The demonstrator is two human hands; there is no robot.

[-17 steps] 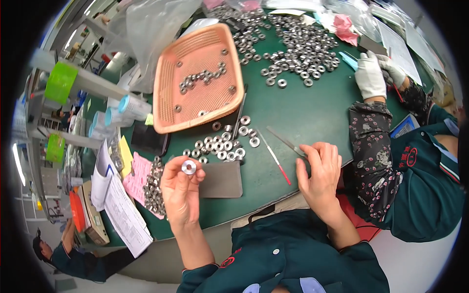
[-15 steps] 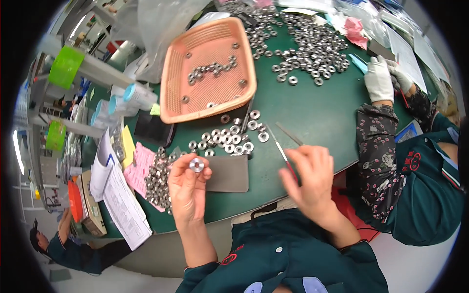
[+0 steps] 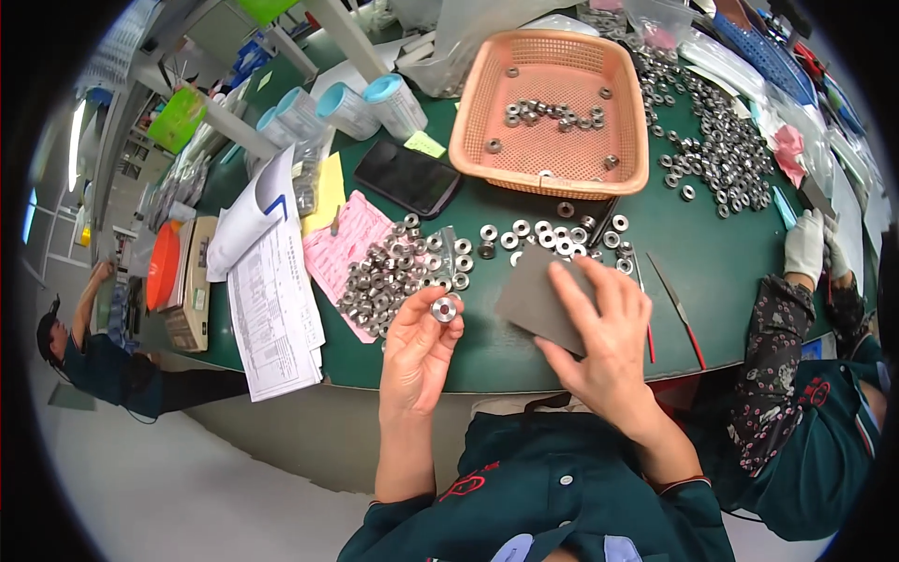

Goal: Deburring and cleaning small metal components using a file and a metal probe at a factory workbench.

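Observation:
A shiny metal ring (image 3: 444, 310) with a dark centre hole is pinched between the thumb and fingers of my left hand (image 3: 419, 361), above the table's front part. My right hand (image 3: 604, 337) grips a grey rectangular sheet (image 3: 532, 298) that looks like sandpaper, fingers on top and thumb at its near edge. The sheet sits tilted, just right of the held ring. Right of that hand lie two thin needle files with red handles, one file (image 3: 678, 304) slanting and the other (image 3: 650, 332) partly beside my fingers. Loose rings (image 3: 522, 228) lie beyond the sheet.
An orange plastic basket (image 3: 468, 155) holds several rings. Another pile of rings (image 3: 384, 281) lies on pink paper (image 3: 328, 253), near printed sheets (image 3: 272, 318) and a black phone-like case (image 3: 405, 180). At right, a co-worker's gloved hands (image 3: 805, 245) are close to a large heap of rings (image 3: 726, 159).
My right hand has moved from beside the files onto the grey sheet, which is now turned and gripped. My left hand still holds the ring. The whole view has shifted.

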